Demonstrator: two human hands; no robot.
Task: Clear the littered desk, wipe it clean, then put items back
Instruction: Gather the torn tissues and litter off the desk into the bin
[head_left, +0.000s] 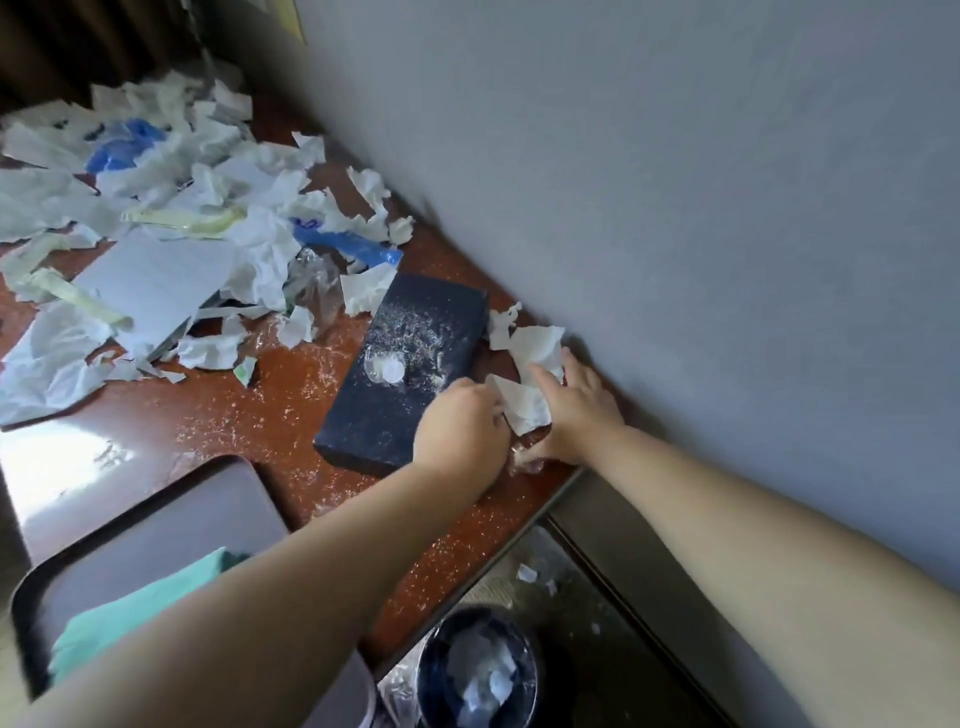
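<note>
**Desk clearance: scraps by the right wall**

- Desk (208, 415): red-brown, flecked white.
- Paper heap (156, 208): far left.
- Tray (156, 519): near left.
- Dark box (410, 364): centre.
- Bin (478, 670): on the floor, under the near edge.
- Tissue scraps (530, 374): right, against the wall, beside the box.
- Right hand (576, 410): flat on the scraps, fingers spread.
- Left hand (462, 431): curled at the scraps' edge; I cannot tell whether it pinches them.

I would bunch the scraps into one wad, then lift it to the bin.

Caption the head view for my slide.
Left hand and right hand gather torn white paper scraps beside a dusty dark blue box on the red-brown desk.
</note>
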